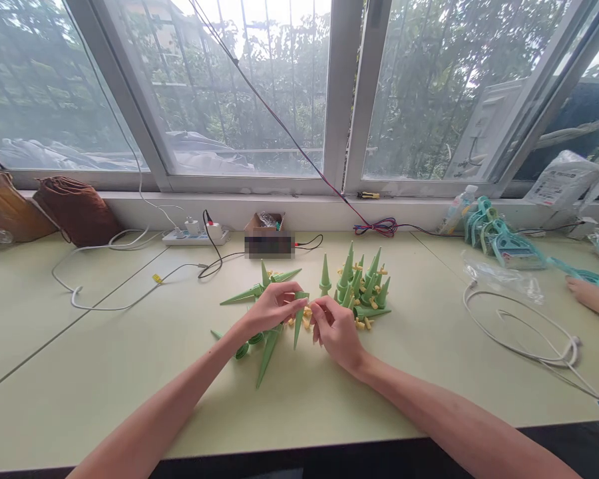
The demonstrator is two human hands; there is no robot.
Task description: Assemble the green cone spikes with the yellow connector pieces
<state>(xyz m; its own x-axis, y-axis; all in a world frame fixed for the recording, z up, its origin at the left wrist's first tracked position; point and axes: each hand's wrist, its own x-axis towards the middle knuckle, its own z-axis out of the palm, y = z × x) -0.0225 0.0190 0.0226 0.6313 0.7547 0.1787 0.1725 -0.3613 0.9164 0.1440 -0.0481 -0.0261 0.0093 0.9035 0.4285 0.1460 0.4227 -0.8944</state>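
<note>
My left hand (269, 307) pinches the wide end of a green cone spike (298, 327), whose tip points down toward me. My right hand (335, 327) is closed beside it, its fingertips at the spike's top and on a small yellow piece (308, 311). Several more green spikes lie flat under and left of my hands (267, 352). A cluster of green spikes stands upright (360, 283) just behind my right hand, with small yellow parts (364, 324) scattered among them.
Behind are a power strip (194, 234) with white cables, a small cardboard box (265, 229) and red-black wires (377, 227). At right lie a white cable loop (524, 332), plastic bags, teal clips (499, 236), and another person's hand (592, 298). A brown pouch (74, 209) sits far left.
</note>
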